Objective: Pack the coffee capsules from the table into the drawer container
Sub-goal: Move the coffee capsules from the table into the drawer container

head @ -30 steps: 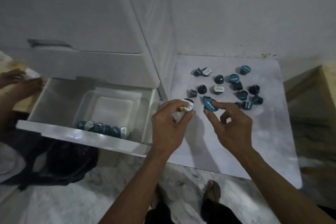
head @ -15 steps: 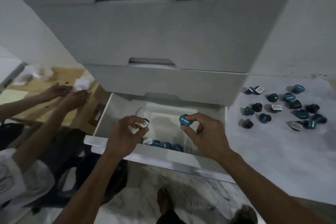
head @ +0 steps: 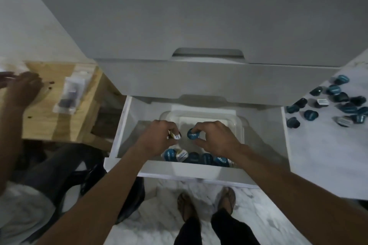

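Both my hands hang over the clear plastic container [head: 240, 125] inside the open white drawer [head: 201, 173]. My left hand [head: 159, 137] pinches a white-lidded capsule [head: 175, 136]. My right hand [head: 214, 137] pinches a blue capsule [head: 192, 134]. A row of several blue and white capsules [head: 199, 158] lies along the container's near wall, just below my hands. Several more capsules [head: 336, 103] lie scattered on the white table [head: 326, 155] at the right.
The white cabinet [head: 189, 16] with shut drawers rises above the open drawer. At the left, another person's hand [head: 22, 87] rests on a wooden surface [head: 49, 109] holding a clear packet [head: 69, 93]. My feet [head: 207, 203] stand on the marble floor.
Both hands carried their capsules from the table over to the drawer and lowered them into the container. My view swung left and centred on the drawer.
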